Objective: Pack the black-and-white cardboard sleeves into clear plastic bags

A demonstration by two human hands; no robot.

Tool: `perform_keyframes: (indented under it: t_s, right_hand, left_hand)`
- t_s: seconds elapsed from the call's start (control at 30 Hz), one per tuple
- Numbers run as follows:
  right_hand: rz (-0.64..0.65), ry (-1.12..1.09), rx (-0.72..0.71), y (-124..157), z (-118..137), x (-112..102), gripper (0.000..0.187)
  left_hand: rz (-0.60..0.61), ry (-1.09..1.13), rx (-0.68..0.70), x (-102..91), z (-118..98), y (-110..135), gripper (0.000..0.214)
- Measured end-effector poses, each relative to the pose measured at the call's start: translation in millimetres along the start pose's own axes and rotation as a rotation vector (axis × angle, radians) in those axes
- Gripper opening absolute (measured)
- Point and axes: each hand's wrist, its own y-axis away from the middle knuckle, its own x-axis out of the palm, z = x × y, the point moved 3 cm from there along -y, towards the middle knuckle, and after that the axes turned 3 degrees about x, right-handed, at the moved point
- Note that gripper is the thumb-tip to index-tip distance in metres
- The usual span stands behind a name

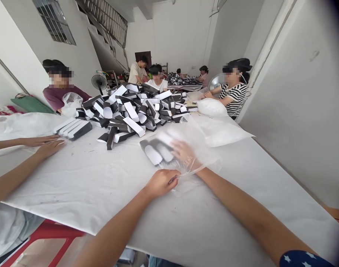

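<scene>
My left hand [162, 183] pinches the gathered edge of a clear plastic bag [202, 155] near the bag's mouth. My right hand [184, 154] lies flat over the bag, with film wrapped around the wrist, so it may be inside. Beneath those fingers, several black-and-white cardboard sleeves [155, 150] lie blurred within the bag. Beyond it rises a large loose heap of similar sleeves [127, 111]. A co-worker's two hands [45, 142] rest on the table to the left, near a small stack of sleeves [72, 128].
A long table under a white cover [75, 189] runs ahead, with its edge along the wall on the right. Seated co-workers line both sides, and a filled white bag [210, 107] lies at the far right. A red stool [47, 231] stands below the near edge.
</scene>
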Motion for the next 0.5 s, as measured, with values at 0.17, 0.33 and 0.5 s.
perform_keyframes:
  t_s: [0.17,0.33,0.5]
  right_hand:
    - [-0.044,0.011,-0.089,4.8,-1.2,-0.1,0.048]
    - [-0.066,-0.027,-0.041,5.0,-3.2,-0.6,0.043]
    - [-0.143,-0.017,0.048,5.6,-5.0,-0.9,0.040]
  left_hand:
    - [-0.002,-0.004,0.004,0.4,0.7,0.9,0.023]
    - [0.016,-0.004,-0.011,-1.0,-0.6,0.9,0.022]
    - [0.017,0.000,-0.016,-2.4,-2.5,1.0,0.021]
